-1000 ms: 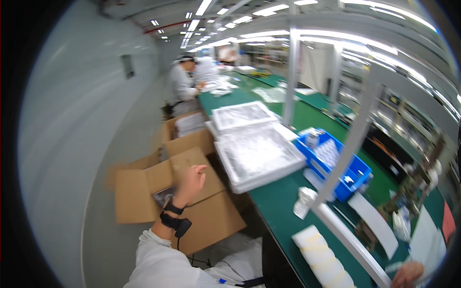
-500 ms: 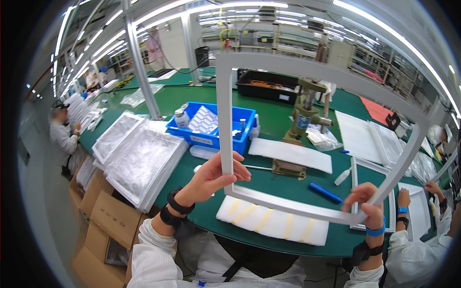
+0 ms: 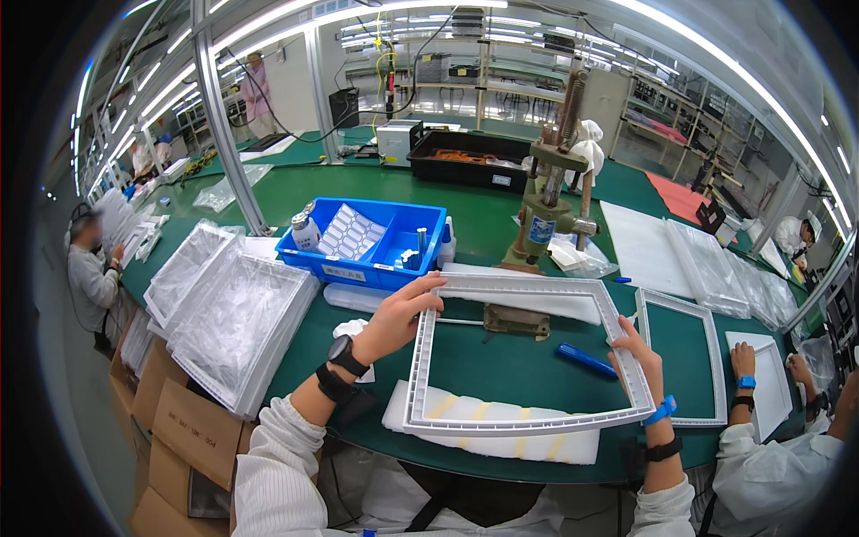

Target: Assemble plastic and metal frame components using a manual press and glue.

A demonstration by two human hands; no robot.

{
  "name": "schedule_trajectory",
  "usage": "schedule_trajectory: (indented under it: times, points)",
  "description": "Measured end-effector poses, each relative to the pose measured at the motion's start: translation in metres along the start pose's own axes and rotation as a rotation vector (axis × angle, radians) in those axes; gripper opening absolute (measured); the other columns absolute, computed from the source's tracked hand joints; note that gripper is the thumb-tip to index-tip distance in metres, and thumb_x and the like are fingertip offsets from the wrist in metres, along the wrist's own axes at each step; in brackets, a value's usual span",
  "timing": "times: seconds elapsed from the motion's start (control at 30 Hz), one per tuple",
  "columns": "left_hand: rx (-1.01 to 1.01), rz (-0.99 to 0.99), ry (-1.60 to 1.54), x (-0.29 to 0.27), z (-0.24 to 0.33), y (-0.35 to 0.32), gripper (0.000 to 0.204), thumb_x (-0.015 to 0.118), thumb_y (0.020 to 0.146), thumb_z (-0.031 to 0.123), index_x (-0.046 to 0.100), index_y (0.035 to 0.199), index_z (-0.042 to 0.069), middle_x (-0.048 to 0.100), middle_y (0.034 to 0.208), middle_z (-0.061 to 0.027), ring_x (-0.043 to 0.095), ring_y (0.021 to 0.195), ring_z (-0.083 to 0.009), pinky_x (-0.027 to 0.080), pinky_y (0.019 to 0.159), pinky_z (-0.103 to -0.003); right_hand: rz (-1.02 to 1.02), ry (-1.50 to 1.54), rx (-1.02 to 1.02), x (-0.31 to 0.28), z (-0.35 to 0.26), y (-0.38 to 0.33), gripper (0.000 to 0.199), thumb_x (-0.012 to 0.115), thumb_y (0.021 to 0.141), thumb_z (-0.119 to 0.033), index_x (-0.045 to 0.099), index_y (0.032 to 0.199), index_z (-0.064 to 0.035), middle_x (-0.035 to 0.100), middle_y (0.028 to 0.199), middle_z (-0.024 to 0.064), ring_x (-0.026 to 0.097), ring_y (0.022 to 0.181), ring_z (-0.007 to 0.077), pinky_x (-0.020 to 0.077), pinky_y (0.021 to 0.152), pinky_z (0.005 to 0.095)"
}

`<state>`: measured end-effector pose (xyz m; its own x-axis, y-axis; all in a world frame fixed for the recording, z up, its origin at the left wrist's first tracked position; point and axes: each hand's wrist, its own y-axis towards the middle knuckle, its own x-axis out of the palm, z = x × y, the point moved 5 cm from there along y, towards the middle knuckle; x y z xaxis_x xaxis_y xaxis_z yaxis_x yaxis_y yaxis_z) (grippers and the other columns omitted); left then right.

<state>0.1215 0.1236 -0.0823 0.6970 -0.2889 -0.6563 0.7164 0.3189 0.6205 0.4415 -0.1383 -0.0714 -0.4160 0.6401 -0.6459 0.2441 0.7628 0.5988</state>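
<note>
I hold a white rectangular frame (image 3: 528, 423) tilted above the front of the green bench, its ribbed side facing me. My left hand (image 3: 398, 318) grips its upper left corner, fingertips over the edge. On the right side bar, my right hand (image 3: 640, 358) has its fingers wrapped around the profile. Under the frame's lower bar lies a white foam strip (image 3: 555, 447) with yellow stripes. Through the opening show a second foam strip (image 3: 573, 309), the metal base (image 3: 516, 320) of a green hand press (image 3: 541, 215) and a blue pen-like tool (image 3: 586, 359).
Another white frame (image 3: 713, 367) lies to the right, beside a co-worker's hands (image 3: 743, 360). A blue divided bin (image 3: 420, 219) and a black tray (image 3: 465, 170) stand farther back. Plastic-wrapped frames (image 3: 242, 331) are stacked at left, above open cardboard boxes (image 3: 192, 421).
The frame has gone from upright to tilted back and lower, its ribbed side now showing. My left hand has shifted to its upper corner, my right hand up its side bar.
</note>
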Motion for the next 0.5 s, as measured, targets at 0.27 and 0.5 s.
schedule_trajectory:
  times: [0.27,0.5]
  points:
    - [-0.11,-0.021,0.074,0.012,-0.014,-0.007,0.038,0.074,0.079,-0.005,0.067,0.114,0.008,0.048,0.151,-0.0156,0.047,0.14,-0.0374,0.048,0.108,-0.042,0.011,-0.14,-0.079,0.01,0.004,-0.013,0.025,0.079,0.08,-0.003,0.065,0.099,-0.0092,0.064,0.136,0.0207,0.075,0.096,0.0346,0.0616,0.077,0.0346]
    - [-0.291,-0.198,0.028,-0.009,0.014,-0.033,0.068,0.073,0.084,0.003,0.046,0.146,0.007,0.042,0.153,-0.0178,0.044,0.14,-0.0391,0.042,0.112,-0.043,-0.024,-0.279,-0.093,0.003,-0.009,-0.017,0.021,0.078,0.081,-0.003,0.067,0.098,-0.0071,0.065,0.133,0.0205,0.075,0.089,0.0351,0.0616,0.072,0.0359]
